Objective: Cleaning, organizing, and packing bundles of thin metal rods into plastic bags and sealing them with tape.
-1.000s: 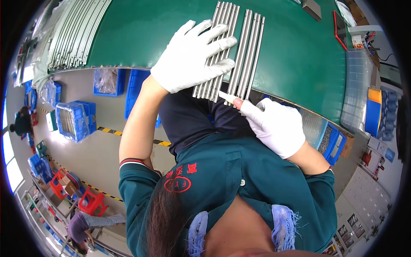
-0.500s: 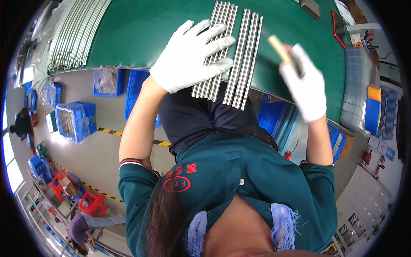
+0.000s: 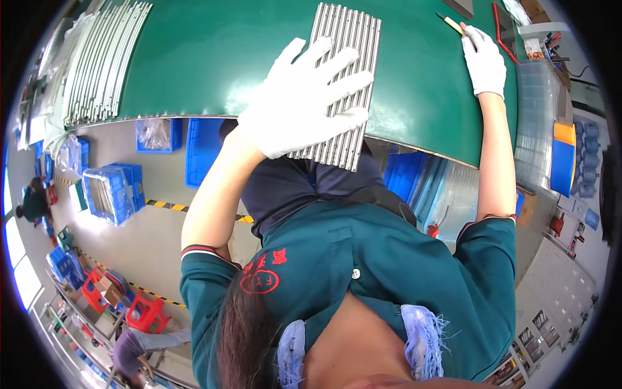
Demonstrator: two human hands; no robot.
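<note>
My left hand point(image 3: 304, 100), in a white glove, lies flat with fingers spread across a row of metal rods point(image 3: 346, 61). The silvery rods sit side by side, and small holes show near their ends. Their near ends reach past the edge of the green table point(image 3: 408, 78) above my lap; the palm hides part of the row. Out to the far right, my gloved right hand point(image 3: 484, 61) is closed on the near end of a slim yellow-handled tool point(image 3: 452, 24). Its thin dark tip points away to the left; I cannot make out its exact kind.
More long metal rods point(image 3: 107, 61) lie at the table's left end beside clear plastic wrapping. A grey block point(image 3: 460, 6) and a red-edged frame point(image 3: 504, 32) are at the back right. Blue bins point(image 3: 206, 152) stand below the table edge. Another person point(image 3: 133, 350) is in the lower left.
My right hand has moved away to the far right with the yellow-handled tool. The rods, split into two groups before, now lie together in one row under my left hand.
</note>
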